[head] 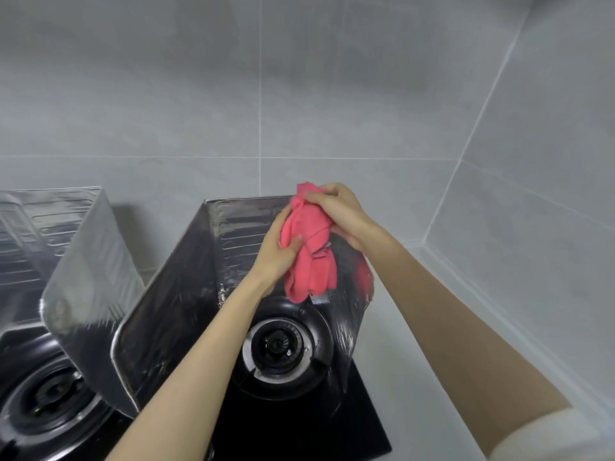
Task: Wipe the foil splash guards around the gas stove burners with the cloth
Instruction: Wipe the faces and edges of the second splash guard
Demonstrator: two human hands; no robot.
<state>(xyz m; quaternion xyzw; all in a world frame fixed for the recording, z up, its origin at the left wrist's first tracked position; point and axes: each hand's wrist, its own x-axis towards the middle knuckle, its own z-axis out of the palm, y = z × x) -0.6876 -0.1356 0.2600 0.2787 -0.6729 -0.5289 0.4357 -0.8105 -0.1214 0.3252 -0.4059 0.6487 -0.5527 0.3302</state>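
Soft pink cloth [309, 257] noted before ribbed, shiny silver foil guard [186, 281]; glossy black glass hob [299, 427] below it.

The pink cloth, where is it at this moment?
In the head view, the pink cloth hangs bunched in both hands, left hand low, right hand at its top, above the right burner, in front of the right foil splash guard.

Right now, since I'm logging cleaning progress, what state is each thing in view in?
Pink cloth: crumpled, gripped by both hands, hanging down.
Left hand: grips the cloth's side.
Right hand: grips the cloth's top.
Right silver foil splash guard: standing upright around its burner.
Left silver foil splash guard: standing upright.
Right black gas burner: unlit, bare.
Left black gas burner: unlit, bare.
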